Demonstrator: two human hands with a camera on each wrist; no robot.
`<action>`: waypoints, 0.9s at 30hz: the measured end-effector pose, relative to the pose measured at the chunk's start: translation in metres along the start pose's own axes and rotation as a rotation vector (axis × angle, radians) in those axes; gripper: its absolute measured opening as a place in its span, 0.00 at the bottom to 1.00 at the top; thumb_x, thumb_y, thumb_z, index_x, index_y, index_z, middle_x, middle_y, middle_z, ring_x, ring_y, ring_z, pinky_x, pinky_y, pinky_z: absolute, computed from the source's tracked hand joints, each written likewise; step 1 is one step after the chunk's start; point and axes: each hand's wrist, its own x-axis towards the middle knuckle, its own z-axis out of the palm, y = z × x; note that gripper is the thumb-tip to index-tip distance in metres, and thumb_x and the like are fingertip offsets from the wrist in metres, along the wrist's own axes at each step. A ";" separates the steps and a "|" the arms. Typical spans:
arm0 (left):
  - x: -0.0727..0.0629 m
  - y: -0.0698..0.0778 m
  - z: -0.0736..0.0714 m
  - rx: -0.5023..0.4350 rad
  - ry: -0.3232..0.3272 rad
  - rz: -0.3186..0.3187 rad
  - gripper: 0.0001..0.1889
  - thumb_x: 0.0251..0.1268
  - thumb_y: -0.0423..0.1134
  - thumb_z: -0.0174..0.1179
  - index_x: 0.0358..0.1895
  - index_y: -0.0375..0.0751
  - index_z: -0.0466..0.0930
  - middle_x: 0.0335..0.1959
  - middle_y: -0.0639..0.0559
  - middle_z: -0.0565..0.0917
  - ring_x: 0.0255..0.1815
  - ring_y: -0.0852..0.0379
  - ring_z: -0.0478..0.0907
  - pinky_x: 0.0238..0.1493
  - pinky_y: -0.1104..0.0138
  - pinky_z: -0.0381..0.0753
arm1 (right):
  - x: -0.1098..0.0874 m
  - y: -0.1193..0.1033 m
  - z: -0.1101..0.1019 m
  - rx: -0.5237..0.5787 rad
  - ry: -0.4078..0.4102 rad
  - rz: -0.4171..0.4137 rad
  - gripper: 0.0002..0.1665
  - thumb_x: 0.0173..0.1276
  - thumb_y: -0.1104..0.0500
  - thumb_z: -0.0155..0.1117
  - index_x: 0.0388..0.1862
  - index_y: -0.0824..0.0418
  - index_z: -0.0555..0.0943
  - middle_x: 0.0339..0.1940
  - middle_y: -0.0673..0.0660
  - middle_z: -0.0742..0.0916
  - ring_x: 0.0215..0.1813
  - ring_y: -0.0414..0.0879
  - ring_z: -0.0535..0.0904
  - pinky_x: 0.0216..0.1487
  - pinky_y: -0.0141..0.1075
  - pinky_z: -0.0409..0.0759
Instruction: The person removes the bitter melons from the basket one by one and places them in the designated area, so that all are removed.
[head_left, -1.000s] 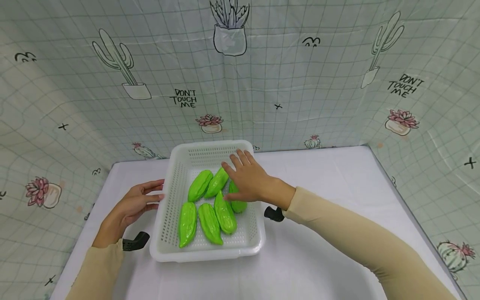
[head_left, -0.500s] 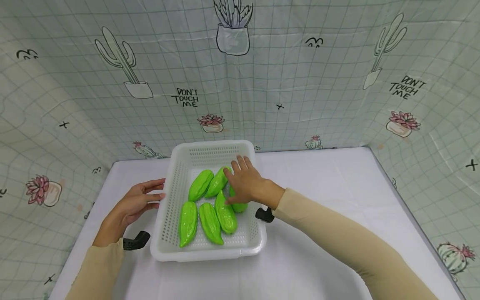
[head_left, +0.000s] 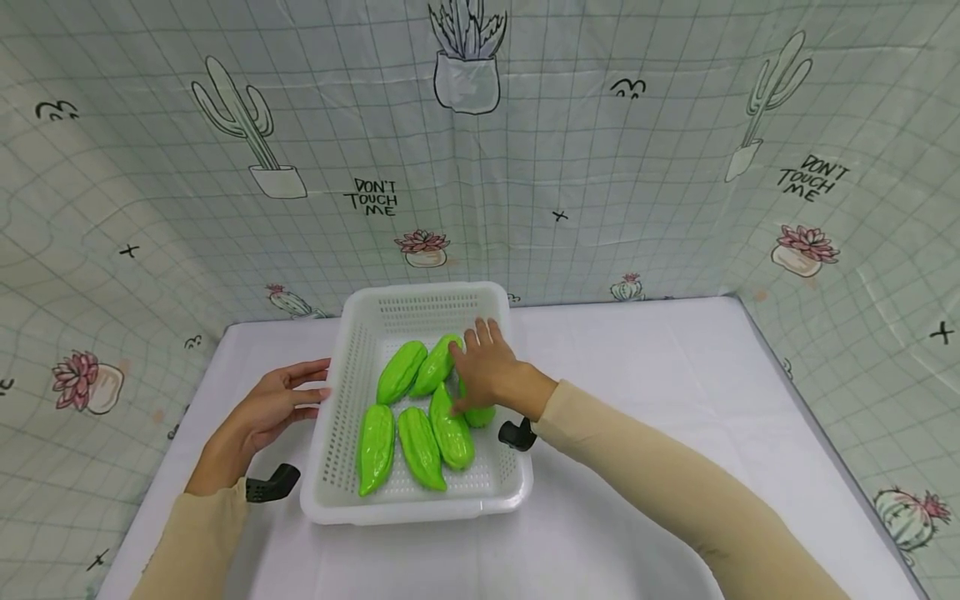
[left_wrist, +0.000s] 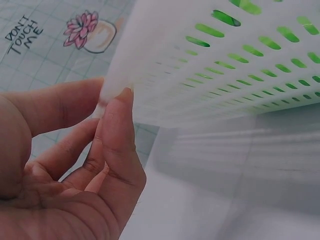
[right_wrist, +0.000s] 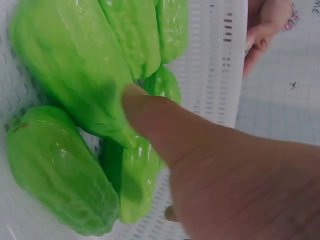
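Note:
A white perforated plastic basket (head_left: 416, 512) holds several glossy bright green, ribbed, tapered vegetables (head_left: 420, 447), pepper-like in look. At its left side, my left hand (head_left: 270, 404) pinches the rim with thumb and fingertips, as the left wrist view shows of the basket wall (left_wrist: 240, 90). My right hand (head_left: 489, 372) is inside the basket with fingers spread, above a green vegetable (head_left: 480, 417) at the right that it partly covers. In the right wrist view the thumb overlaps the tip of a large green vegetable (right_wrist: 70, 60), and another green vegetable (right_wrist: 60, 170) lies beside it.
The basket stands on a white-covered table (head_left: 637, 392). Behind and at both sides hangs a grid-patterned cloth (head_left: 495, 175) printed with cacti. Black wrist-worn pieces sit at the left wrist (head_left: 272, 483) and the right wrist (head_left: 517, 434).
My right hand has moved slightly left and toward me, lower over the right-hand vegetables, its fingers drawn in a little. The left hand and the basket have stayed put.

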 end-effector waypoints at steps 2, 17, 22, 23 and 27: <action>0.000 0.000 0.000 0.000 -0.002 0.000 0.38 0.78 0.31 0.62 0.82 0.24 0.52 0.75 0.29 0.65 0.44 0.67 0.84 0.46 0.69 0.86 | 0.001 0.000 0.001 -0.010 -0.013 0.001 0.67 0.60 0.25 0.74 0.85 0.61 0.61 0.82 0.69 0.66 0.87 0.67 0.49 0.86 0.56 0.43; 0.000 0.000 0.001 0.006 0.003 0.003 0.38 0.78 0.32 0.61 0.82 0.25 0.52 0.76 0.27 0.64 0.44 0.66 0.83 0.46 0.70 0.86 | 0.006 0.002 0.008 -0.079 -0.124 -0.015 0.66 0.54 0.28 0.81 0.84 0.57 0.65 0.79 0.62 0.73 0.85 0.62 0.56 0.86 0.54 0.42; -0.001 0.001 0.001 0.008 0.002 0.002 0.38 0.78 0.32 0.61 0.82 0.25 0.52 0.76 0.27 0.64 0.44 0.66 0.83 0.46 0.70 0.86 | 0.008 0.001 0.010 -0.097 -0.138 -0.017 0.64 0.54 0.29 0.82 0.83 0.55 0.67 0.77 0.60 0.76 0.83 0.59 0.61 0.86 0.53 0.43; -0.001 0.001 0.001 0.009 0.002 0.003 0.38 0.78 0.32 0.61 0.82 0.25 0.52 0.76 0.27 0.64 0.44 0.66 0.84 0.46 0.70 0.86 | 0.008 0.000 0.011 -0.103 -0.139 -0.016 0.64 0.53 0.29 0.82 0.82 0.55 0.68 0.77 0.60 0.77 0.82 0.59 0.62 0.86 0.53 0.44; -0.001 0.000 0.001 0.010 0.004 0.004 0.38 0.78 0.32 0.61 0.82 0.25 0.52 0.75 0.28 0.65 0.44 0.67 0.83 0.46 0.70 0.86 | 0.010 -0.003 0.011 -0.138 -0.148 -0.015 0.64 0.54 0.29 0.82 0.82 0.56 0.68 0.75 0.59 0.77 0.81 0.57 0.64 0.86 0.52 0.44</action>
